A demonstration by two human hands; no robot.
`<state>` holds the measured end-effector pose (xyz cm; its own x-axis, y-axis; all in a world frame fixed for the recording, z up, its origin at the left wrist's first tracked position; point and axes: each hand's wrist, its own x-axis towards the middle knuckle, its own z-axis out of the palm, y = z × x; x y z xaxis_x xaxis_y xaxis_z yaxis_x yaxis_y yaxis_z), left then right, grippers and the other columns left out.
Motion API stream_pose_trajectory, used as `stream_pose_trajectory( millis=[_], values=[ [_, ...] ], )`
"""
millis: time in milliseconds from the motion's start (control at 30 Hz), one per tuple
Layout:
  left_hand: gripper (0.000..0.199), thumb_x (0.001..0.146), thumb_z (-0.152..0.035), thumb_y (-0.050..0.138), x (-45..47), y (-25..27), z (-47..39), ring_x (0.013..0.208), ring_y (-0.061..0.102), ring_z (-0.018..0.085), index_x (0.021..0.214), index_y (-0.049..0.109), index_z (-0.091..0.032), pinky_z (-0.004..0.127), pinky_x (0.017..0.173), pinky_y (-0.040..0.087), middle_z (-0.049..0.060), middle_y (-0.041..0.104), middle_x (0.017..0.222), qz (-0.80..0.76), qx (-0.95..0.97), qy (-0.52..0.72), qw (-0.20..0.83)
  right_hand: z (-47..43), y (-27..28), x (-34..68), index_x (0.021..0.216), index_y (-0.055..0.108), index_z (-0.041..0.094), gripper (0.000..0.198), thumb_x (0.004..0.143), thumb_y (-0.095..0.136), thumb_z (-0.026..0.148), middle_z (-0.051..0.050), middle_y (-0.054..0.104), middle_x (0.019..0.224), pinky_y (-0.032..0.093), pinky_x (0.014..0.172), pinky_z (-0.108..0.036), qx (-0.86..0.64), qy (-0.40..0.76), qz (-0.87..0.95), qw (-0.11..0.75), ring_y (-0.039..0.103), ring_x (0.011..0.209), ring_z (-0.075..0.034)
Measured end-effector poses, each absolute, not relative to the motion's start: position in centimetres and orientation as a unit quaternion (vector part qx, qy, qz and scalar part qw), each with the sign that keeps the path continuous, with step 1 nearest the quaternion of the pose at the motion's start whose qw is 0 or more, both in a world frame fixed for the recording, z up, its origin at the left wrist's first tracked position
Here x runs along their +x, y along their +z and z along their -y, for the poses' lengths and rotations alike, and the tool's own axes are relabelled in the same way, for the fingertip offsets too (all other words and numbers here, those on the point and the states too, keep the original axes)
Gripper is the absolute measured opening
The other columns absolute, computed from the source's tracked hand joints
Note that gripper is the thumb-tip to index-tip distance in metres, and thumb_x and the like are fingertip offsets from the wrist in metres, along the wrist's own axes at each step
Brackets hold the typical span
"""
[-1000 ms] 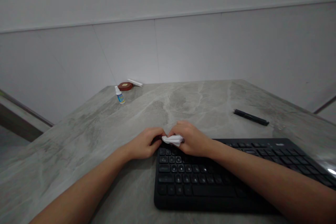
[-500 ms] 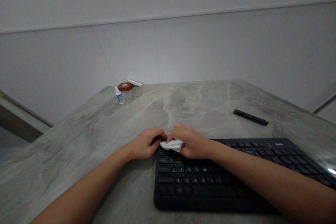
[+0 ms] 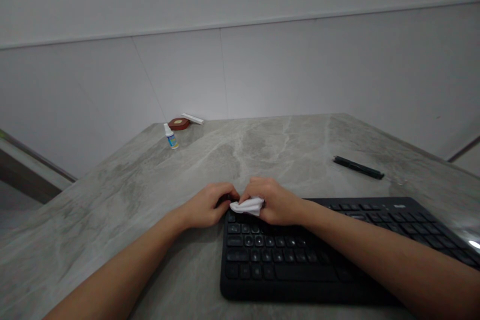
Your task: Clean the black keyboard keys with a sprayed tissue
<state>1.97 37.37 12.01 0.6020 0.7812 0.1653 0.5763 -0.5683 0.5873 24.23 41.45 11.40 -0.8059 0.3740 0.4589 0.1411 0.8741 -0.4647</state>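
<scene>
A black keyboard (image 3: 247,271) lies on the grey marbled table in front of me, its right half partly under my right forearm. My right hand (image 3: 275,202) is closed on a folded white cloth (image 3: 248,206), which it presses against the keys at the keyboard's far left corner. At that same corner my left hand (image 3: 210,205) grips the keyboard's edge, thumb and fingers curled round it. The fingertips of both hands are close together, and the keys under the cloth are hidden.
Beyond the keyboard, to the right, lies a black pen-like stick (image 3: 358,167). A small white spray bottle (image 3: 171,137) with a blue label stands at the far left. Behind it are a reddish-brown box (image 3: 179,124) and a white strip (image 3: 192,118), near the wall (image 3: 262,70).
My right hand and the cloth have shifted very slightly to the right along the keyboard's top edge. My left hand keeps its place.
</scene>
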Motion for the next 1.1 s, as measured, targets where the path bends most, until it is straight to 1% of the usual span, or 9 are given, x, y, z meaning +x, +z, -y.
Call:
stream_pose_trajectory(
  millis=[200, 333, 433, 533, 767, 867, 967, 1033, 1100],
  values=[
    [0.014, 0.084, -0.014, 0.045, 1.9, 12.0, -37.5, 0.076, 0.057, 0.019, 0.089, 0.058, -0.016, 0.031, 0.073, 0.044, 0.004, 0.062, 0.083, -0.396, 0.863, 0.206, 0.237, -41.7, 11.4, 24.1, 0.085, 0.070, 0.017, 0.021, 0.072, 0.060, 0.003, -0.003, 0.071, 0.079, 0.039, 0.074, -0.032, -0.229, 0.154, 0.926, 0.259, 0.058, 0.077, -0.019],
    [0.012, 0.084, -0.014, 0.046, 1.8, 11.9, -37.5, 0.077, 0.057, 0.019, 0.087, 0.057, -0.016, 0.031, 0.073, 0.044, 0.004, 0.062, 0.083, -0.399, 0.864, 0.202, 0.234, -41.7, 11.4, 24.4, 0.085, 0.069, 0.016, 0.016, 0.074, 0.064, 0.006, -0.004, 0.070, 0.077, 0.036, 0.071, -0.033, -0.232, 0.115, 0.922, 0.287, 0.056, 0.077, -0.020],
    [0.013, 0.084, -0.013, 0.046, 1.8, 11.8, -37.4, 0.078, 0.058, 0.019, 0.088, 0.058, -0.016, 0.030, 0.074, 0.044, 0.004, 0.063, 0.084, -0.399, 0.863, 0.202, 0.234, -41.5, 11.6, 24.4, 0.085, 0.068, 0.016, 0.008, 0.078, 0.065, 0.013, -0.004, 0.069, 0.077, 0.037, 0.071, -0.032, -0.191, 0.134, 0.919, 0.318, 0.055, 0.075, -0.019],
    [0.018, 0.083, -0.011, 0.045, 2.0, 11.9, -37.4, 0.079, 0.059, 0.018, 0.092, 0.060, -0.017, 0.030, 0.076, 0.044, 0.004, 0.064, 0.086, -0.397, 0.863, 0.201, 0.240, -41.4, 11.7, 24.3, 0.085, 0.068, 0.017, 0.006, 0.082, 0.062, 0.015, -0.003, 0.068, 0.075, 0.039, 0.073, -0.032, -0.137, 0.170, 0.929, 0.299, 0.055, 0.072, -0.017],
    [0.011, 0.083, -0.014, 0.050, 1.7, 12.1, -37.5, 0.073, 0.056, 0.017, 0.084, 0.061, -0.016, 0.028, 0.071, 0.042, 0.003, 0.062, 0.079, -0.410, 0.853, 0.215, 0.241, -41.8, 11.4, 24.3, 0.082, 0.068, 0.017, 0.006, 0.080, 0.064, 0.014, -0.004, 0.069, 0.076, 0.038, 0.073, -0.033, -0.228, 0.131, 0.924, 0.276, 0.055, 0.077, -0.019],
    [0.012, 0.081, -0.015, 0.055, 1.8, 11.9, -37.5, 0.069, 0.056, 0.016, 0.084, 0.066, -0.016, 0.026, 0.066, 0.042, 0.002, 0.064, 0.077, -0.426, 0.840, 0.226, 0.248, -41.6, 11.6, 24.4, 0.084, 0.066, 0.017, 0.004, 0.082, 0.063, 0.017, -0.004, 0.068, 0.076, 0.038, 0.072, -0.033, -0.185, 0.145, 0.925, 0.298, 0.055, 0.075, -0.018],
    [0.013, 0.079, -0.016, 0.058, 1.8, 11.3, -37.6, 0.069, 0.060, 0.016, 0.083, 0.071, -0.017, 0.025, 0.066, 0.044, 0.001, 0.068, 0.076, -0.463, 0.809, 0.260, 0.252, -41.3, 11.9, 24.3, 0.084, 0.065, 0.018, 0.007, 0.081, 0.061, 0.013, -0.002, 0.066, 0.074, 0.039, 0.072, -0.031, -0.113, 0.173, 0.932, 0.298, 0.053, 0.070, -0.016],
    [0.012, 0.078, -0.017, 0.060, 1.2, 11.1, -38.4, 0.069, 0.061, 0.016, 0.082, 0.072, -0.017, 0.026, 0.066, 0.046, 0.001, 0.068, 0.075, -0.518, 0.761, 0.313, 0.234, -41.2, 12.0, 24.2, 0.084, 0.065, 0.018, 0.011, 0.078, 0.060, 0.009, -0.002, 0.066, 0.074, 0.040, 0.074, -0.031, -0.123, 0.166, 0.938, 0.280, 0.053, 0.071, -0.016],
    [0.014, 0.080, -0.020, 0.060, -0.5, 11.4, -39.9, 0.070, 0.062, 0.017, 0.089, 0.070, -0.015, 0.027, 0.066, 0.049, 0.002, 0.067, 0.078, -0.592, 0.679, 0.390, 0.192, -41.3, 11.9, 24.1, 0.085, 0.066, 0.017, 0.015, 0.075, 0.060, 0.007, -0.004, 0.067, 0.077, 0.039, 0.076, -0.032, -0.165, 0.143, 0.939, 0.264, 0.054, 0.075, -0.018]
  ],
)
